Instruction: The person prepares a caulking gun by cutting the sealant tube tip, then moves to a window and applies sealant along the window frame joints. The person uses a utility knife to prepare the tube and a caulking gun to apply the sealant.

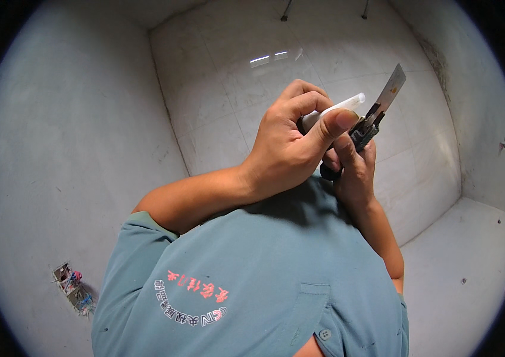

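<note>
White plastic tube [347,103], one: slim, tapering; held at chest height in front of the body, pointing up and to the right, its narrow end standing free. Left hand [285,143]: closed about the tube, thumb along the near side, fingers curled over the far side; the thumb hides part of its length.

Knife [366,132], one: black handle, with a long flat blade [390,89] sliding out well past it, slanting up and right, brown-spotted. Right hand [356,178]: wrapped around the handle, thumb laid against it. Blade and tube lie near each other; whether they touch cannot be told. Left thumb and right fingers cover much of the handle. A dark rounded end [330,172] shows below the fingers — whether part of the knife, unclear.

Shirt [276,262], teal, short-sleeved: printed on the chest, one button [325,334] in view; it blocks most of the lower middle.

Surroundings: pale tiled surface [205,98] beyond the hands, with bright reflections; grey wall [68,149] at left, bearing an open wiring box [74,288] with loose coloured wires; second wall [484,107] at right, scuffed; two dark rods [285,12] at the top edge — purpose unreadable.
</note>
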Demonstrator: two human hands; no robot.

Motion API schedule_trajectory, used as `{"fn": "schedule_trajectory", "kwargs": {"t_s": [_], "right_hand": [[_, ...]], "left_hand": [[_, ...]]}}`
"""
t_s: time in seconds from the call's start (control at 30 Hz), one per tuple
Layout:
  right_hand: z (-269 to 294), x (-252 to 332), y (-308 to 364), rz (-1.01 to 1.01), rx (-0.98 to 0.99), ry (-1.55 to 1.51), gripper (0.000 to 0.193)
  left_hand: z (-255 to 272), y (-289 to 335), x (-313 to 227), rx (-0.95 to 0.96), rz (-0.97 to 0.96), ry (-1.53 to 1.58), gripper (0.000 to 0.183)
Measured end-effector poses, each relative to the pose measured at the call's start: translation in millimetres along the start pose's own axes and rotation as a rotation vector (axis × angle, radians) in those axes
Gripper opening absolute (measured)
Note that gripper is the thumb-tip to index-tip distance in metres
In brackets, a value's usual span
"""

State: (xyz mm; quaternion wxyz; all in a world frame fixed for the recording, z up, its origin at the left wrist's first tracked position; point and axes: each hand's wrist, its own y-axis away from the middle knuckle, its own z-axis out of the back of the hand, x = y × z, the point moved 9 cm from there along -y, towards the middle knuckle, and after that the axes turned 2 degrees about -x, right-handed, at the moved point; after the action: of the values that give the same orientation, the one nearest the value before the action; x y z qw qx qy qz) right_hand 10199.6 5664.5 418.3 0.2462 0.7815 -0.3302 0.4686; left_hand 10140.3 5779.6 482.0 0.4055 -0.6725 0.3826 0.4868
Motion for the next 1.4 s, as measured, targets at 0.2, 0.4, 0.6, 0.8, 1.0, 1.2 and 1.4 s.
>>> {"fn": "schedule_trajectory", "kwargs": {"t_s": [0.2,0.4,0.6,0.8,1.0,1.2,1.4], "right_hand": [[-7,-6,1,-0.002,0.070,-0.050,0.038],[1,5,3,0.006,0.047,0.180,0.050],[15,19,3,0.072,0.011,0.322,0.057],[5,21,6,0.149,0.049,0.340,0.062],[-1,20,6,0.113,0.162,0.223,0.066],[5,22,-1,0.179,0.332,0.145,0.068],[1,-2,9,-0.001,0.281,0.074,0.061]], "left_hand": [[2,4,-14,-0.034,-0.047,-0.049,0.040],[-8,8,-16,-0.064,-0.125,-0.203,0.039],[-24,6,-19,-0.045,-0.177,-0.225,0.038],[-18,9,-34,0.063,-0.328,-0.276,0.036],[-26,4,-47,0.270,-0.522,-0.298,0.039],[-46,13,-42,0.304,-0.503,-0.182,0.035],[-24,37,-43,0.053,-0.525,-0.295,0.032]]}}
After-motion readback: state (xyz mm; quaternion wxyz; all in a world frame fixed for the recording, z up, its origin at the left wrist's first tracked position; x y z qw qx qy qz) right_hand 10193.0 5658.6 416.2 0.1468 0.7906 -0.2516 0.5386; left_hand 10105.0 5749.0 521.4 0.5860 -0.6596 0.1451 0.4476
